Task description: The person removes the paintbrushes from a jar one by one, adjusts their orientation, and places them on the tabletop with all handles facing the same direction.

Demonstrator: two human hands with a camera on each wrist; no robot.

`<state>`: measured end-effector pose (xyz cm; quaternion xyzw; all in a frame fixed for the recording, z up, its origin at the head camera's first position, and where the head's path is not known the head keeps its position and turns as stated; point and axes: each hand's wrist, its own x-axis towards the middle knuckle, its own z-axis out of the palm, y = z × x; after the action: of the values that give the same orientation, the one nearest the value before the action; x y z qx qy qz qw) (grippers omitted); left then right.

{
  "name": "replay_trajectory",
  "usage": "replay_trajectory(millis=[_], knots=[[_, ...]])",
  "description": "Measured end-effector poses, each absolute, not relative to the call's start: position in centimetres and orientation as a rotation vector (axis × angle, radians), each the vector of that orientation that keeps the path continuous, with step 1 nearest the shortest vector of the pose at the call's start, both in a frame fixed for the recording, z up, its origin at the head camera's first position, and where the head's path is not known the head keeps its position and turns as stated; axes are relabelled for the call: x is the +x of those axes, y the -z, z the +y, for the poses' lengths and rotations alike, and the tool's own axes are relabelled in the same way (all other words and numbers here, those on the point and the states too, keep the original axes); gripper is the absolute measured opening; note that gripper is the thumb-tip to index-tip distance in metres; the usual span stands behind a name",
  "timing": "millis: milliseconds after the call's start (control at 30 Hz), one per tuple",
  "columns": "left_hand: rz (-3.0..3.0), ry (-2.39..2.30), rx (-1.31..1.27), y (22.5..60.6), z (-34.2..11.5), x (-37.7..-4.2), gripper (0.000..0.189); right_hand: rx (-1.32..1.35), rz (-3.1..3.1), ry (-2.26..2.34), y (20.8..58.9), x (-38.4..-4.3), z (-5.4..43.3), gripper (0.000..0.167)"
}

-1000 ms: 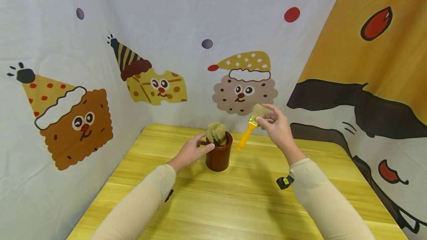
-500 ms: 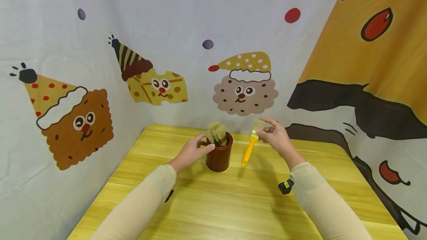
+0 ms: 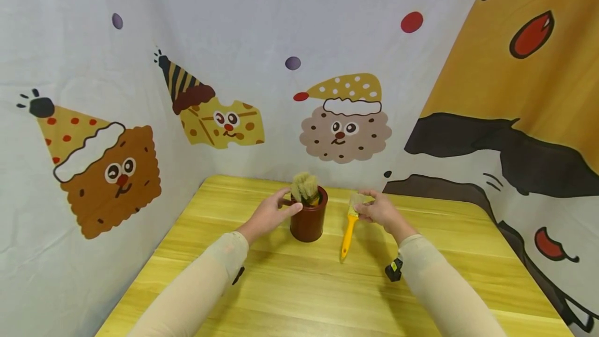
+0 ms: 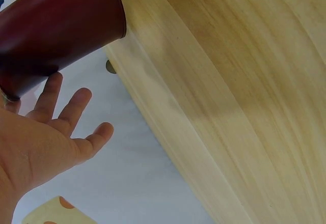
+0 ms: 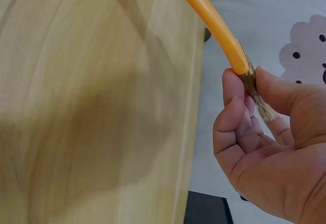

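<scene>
A dark red cylindrical pot (image 3: 307,224) stands upright on the table, with several brushes (image 3: 304,187) in it, pale bristles up. My left hand (image 3: 270,216) holds the pot near its rim, thumb at the front. The left wrist view shows the other fingers (image 4: 76,104) spread, one touching the pot's wall. Right of the pot, my right hand (image 3: 381,212) pinches a paintbrush (image 3: 348,236) at its metal band, between thumb and fingers. Its yellow-orange handle (image 5: 211,23) points down toward the table, the tip at or just above the surface. The hand partly hides the bristles.
The light wooden table (image 3: 290,295) extends toward me and to both sides. A white cloth (image 3: 252,25) printed with cartoon snacks hangs just behind the table and along its left side. Shadows of both arms fall on the wood.
My right hand has lowered the paintbrush from the height of the pot's rim down to the table, and the handle has swung more upright. The left hand and pot stay in place.
</scene>
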<state>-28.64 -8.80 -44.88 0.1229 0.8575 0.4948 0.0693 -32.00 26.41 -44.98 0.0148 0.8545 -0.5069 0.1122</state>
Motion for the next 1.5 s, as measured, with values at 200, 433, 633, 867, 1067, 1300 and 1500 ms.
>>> replay_trajectory(millis=[200, 433, 633, 867, 1067, 1300, 1500], knots=[[2.590, -1.484, 0.367, 44.9, -8.8, -28.6, 0.085, 0.036, 2.492, 1.483, 45.7, -31.8, 26.0, 0.066], [2.587, -1.490, 0.371, 45.1, -8.8, -28.7, 0.084, 0.057, 2.483, 1.436, 46.7, -31.5, 26.1, 0.064], [2.576, -1.491, 0.375, 45.1, -8.8, -28.7, 0.086, 0.085, 2.513, 1.399, 47.1, -31.1, 26.1, 0.059], [2.569, -1.490, 0.368, 45.0, -8.7, -28.7, 0.087, 0.050, 2.579, 1.306, 48.1, -31.3, 26.3, 0.061], [2.571, -1.494, 0.376, 45.1, -8.7, -28.8, 0.086, 0.040, 2.648, 1.214, 48.6, -31.2, 26.3, 0.057], [2.568, -1.491, 0.368, 45.1, -8.8, -28.8, 0.088, 0.049, 2.665, 1.167, 49.0, -31.4, 26.4, 0.056], [2.567, -1.497, 0.351, 45.2, -8.8, -28.7, 0.089, 0.052, 2.651, 1.166, 49.2, -31.6, 26.6, 0.058]])
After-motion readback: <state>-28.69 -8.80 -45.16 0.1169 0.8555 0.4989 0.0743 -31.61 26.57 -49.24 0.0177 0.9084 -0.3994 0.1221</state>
